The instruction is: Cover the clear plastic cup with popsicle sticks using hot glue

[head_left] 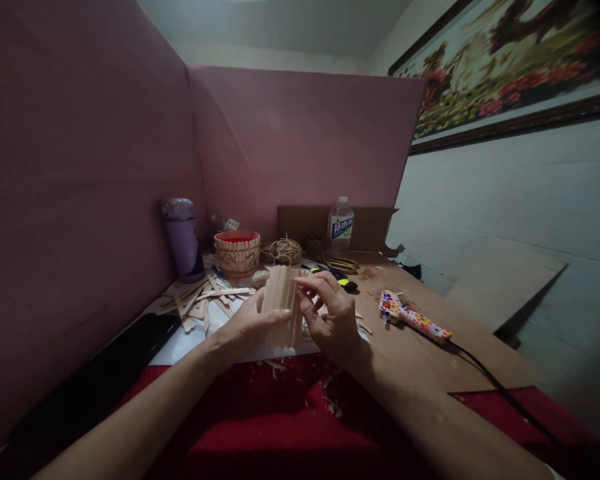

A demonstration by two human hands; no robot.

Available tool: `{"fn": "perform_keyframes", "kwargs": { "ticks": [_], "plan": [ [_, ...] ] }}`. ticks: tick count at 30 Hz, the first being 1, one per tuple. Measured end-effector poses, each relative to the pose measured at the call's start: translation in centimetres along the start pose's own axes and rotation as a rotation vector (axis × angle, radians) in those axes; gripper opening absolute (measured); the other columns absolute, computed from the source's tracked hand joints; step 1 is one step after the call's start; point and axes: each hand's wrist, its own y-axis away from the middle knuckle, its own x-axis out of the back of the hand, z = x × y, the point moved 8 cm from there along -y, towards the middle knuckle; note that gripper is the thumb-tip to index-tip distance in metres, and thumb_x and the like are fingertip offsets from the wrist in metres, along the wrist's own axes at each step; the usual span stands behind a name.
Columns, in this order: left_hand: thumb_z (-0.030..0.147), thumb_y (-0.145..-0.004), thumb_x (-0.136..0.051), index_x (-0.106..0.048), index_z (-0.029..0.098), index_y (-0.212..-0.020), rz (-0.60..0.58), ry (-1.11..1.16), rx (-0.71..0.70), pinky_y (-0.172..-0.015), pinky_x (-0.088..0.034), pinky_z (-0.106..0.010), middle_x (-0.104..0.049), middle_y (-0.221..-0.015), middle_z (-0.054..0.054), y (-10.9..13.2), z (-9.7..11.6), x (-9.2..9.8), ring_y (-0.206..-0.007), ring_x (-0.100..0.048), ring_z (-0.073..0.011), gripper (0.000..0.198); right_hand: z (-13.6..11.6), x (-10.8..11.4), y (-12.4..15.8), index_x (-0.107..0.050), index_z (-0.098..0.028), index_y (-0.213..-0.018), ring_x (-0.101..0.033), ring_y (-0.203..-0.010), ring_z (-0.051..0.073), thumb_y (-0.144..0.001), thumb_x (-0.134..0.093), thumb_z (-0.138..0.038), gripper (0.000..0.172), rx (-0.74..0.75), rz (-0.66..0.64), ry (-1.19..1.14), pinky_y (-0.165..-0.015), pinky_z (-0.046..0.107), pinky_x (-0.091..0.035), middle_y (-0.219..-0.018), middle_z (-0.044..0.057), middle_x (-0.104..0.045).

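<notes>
My left hand (247, 325) is wrapped round the lower left side of a pale wooden-stick piece (279, 293), its sticks standing upright side by side. My right hand (333, 313) is at the piece's right side, thumb and fingers drawn together against its upper edge. Whether a separate stick is between those fingertips is too small to tell. Loose wooden sticks (193, 303) lie scattered to the left on a white sheet (173, 348). Behind the piece are a ball of twine (286, 251) and yellow-and-black tool handles (347, 285).
A purple tumbler (183, 240) and a stick-sided basket (237, 255) stand at the back left. A bottle (341, 227) stands before a cardboard flap (370, 227). At right lies a flowered glue gun (414, 319) with a black cord (500, 383). Red cloth (280, 427) covers the near edge.
</notes>
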Motion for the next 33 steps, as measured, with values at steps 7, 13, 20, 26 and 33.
{"fn": "perform_keyframes", "kwargs": {
  "ticks": [7, 13, 20, 26, 33],
  "plan": [
    [0.039, -0.062, -0.081, -0.057, 0.016, -0.117, 0.004, -0.049, 0.006, -0.071, -0.048, -0.031, -0.067, -0.100, -0.010, 0.1, 0.0, -0.1, -0.082, -0.063, -0.0212, 0.064, -0.4, 0.2, 0.0, -0.065, -0.020, -0.100, -0.061, -0.087, 0.020, -0.084, -0.054, -0.014, 0.021, 0.055, -0.012, 0.049, -0.066, 0.032, -0.053, -0.096, 0.008, -0.061],
    [0.040, -0.058, -0.083, -0.060, 0.014, -0.115, 0.031, -0.037, 0.005, -0.073, -0.049, -0.031, -0.068, -0.103, -0.011, 0.2, 0.4, -0.3, -0.081, -0.064, -0.0213, 0.066, -0.6, 0.4, -0.1, -0.060, -0.020, -0.084, -0.060, -0.082, 0.019, -0.083, -0.054, -0.013, 0.010, 0.036, 0.022, 0.007, -0.062, 0.030, -0.050, -0.087, 0.006, -0.061],
    [0.039, -0.068, -0.077, -0.060, 0.018, -0.116, -0.029, -0.045, -0.005, -0.070, -0.049, -0.030, -0.067, -0.101, -0.009, 0.1, -0.2, 0.0, -0.079, -0.064, -0.0193, 0.056, -0.3, 0.3, -0.2, -0.059, -0.021, -0.095, -0.059, -0.079, 0.019, -0.084, -0.057, -0.018, 0.011, 0.011, 0.036, 0.035, -0.060, 0.030, -0.050, -0.087, 0.005, -0.062],
    [0.038, -0.063, -0.080, -0.059, 0.019, -0.118, 0.039, -0.180, -0.084, -0.071, -0.048, -0.031, -0.067, -0.101, -0.009, 0.2, 0.9, 0.3, -0.083, -0.062, -0.0218, 0.061, 0.1, 0.4, -0.2, -0.059, -0.022, -0.098, -0.061, -0.080, 0.018, -0.089, -0.055, -0.021, 0.010, 0.004, 0.041, 0.088, -0.061, 0.030, -0.050, -0.090, 0.006, -0.064],
    [0.037, -0.056, -0.083, -0.058, 0.017, -0.117, 0.131, -0.328, -0.077, -0.074, -0.048, -0.033, -0.066, -0.102, -0.009, 0.6, 1.7, 0.6, -0.090, -0.061, -0.0251, 0.069, 1.0, 0.2, -0.3, -0.056, -0.020, -0.086, -0.057, -0.070, 0.017, -0.092, -0.049, -0.022, 0.009, -0.023, 0.033, 0.228, -0.060, 0.029, -0.044, -0.081, 0.005, -0.061]
  ]
}}
